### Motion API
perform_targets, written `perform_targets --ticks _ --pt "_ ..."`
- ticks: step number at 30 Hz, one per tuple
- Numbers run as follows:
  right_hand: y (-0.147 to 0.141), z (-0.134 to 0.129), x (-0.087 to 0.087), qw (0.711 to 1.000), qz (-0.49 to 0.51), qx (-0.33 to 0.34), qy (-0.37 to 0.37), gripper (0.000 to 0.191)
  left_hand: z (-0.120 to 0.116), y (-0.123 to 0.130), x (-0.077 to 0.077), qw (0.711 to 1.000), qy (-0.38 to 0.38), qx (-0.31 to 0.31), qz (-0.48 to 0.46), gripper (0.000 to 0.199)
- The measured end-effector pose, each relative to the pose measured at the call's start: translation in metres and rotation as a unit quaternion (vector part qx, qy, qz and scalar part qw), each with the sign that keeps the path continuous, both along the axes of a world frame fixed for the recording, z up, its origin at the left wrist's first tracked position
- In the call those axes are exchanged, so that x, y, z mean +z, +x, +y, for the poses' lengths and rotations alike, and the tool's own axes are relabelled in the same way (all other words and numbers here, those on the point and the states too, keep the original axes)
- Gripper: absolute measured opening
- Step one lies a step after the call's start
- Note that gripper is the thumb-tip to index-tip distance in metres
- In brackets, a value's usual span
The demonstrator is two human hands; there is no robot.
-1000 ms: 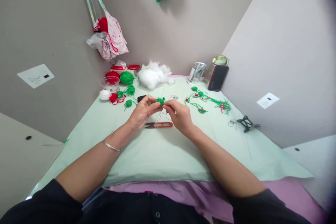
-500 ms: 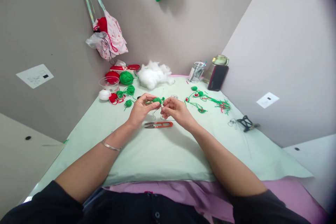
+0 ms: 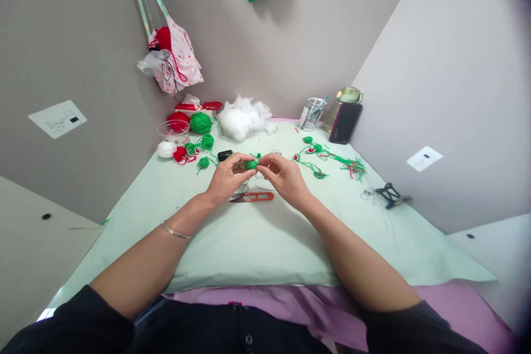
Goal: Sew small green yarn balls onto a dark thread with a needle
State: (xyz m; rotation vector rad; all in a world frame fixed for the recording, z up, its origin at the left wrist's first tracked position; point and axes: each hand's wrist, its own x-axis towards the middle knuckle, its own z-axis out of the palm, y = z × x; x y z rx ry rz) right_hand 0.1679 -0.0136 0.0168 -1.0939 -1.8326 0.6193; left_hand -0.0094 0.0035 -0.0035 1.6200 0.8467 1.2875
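My left hand (image 3: pixel 227 180) holds a small green crocheted piece (image 3: pixel 251 165) between thumb and fingers, above the middle of the table. My right hand (image 3: pixel 284 178) is closed in a pinch at the piece's right edge; whatever lies between its fingertips is too small to make out. A thin dark thread (image 3: pixel 260 183) loops below the fingertips. Just under both hands lie orange-handled thread snips (image 3: pixel 259 197), their blades pointing left. A black object (image 3: pixel 224 155) rests behind my left hand, partly covered by it.
Green yarn (image 3: pixel 200 123), a clear tub (image 3: pixel 174 131) and white stuffing (image 3: pixel 244 119) stand at the back left. Crocheted pieces with loose yarn ends (image 3: pixel 346 162) lie right. Behind them are a cup of pens (image 3: pixel 311 116) and a phone (image 3: pixel 346 123). A black stand (image 3: pixel 390 195) is far right.
My right fingertips have come in against the green piece and closed there. The piece has turned and dropped slightly in my left hand. More of the black object shows behind.
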Motion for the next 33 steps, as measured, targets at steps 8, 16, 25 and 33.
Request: perform_targets --ticks 8,16,25,33 --pt "0.021 0.007 0.022 0.981 0.187 -0.053 0.015 0.018 -0.003 0.002 0.003 0.999 0.014 -0.003 0.048 0.026" --pt "0.052 0.018 0.043 0.925 0.332 0.027 -0.181 0.036 0.005 -0.006 -0.004 0.994 0.030 -0.020 0.106 0.027" --pt "0.153 0.026 0.059 0.916 0.381 -0.096 0.083 0.046 0.018 -0.022 -0.006 0.978 0.073 -0.029 0.191 0.022" --pt "0.080 0.026 0.045 0.946 0.318 -0.055 -0.016 0.030 0.013 -0.016 -0.004 0.994 0.005 -0.038 0.104 0.032"
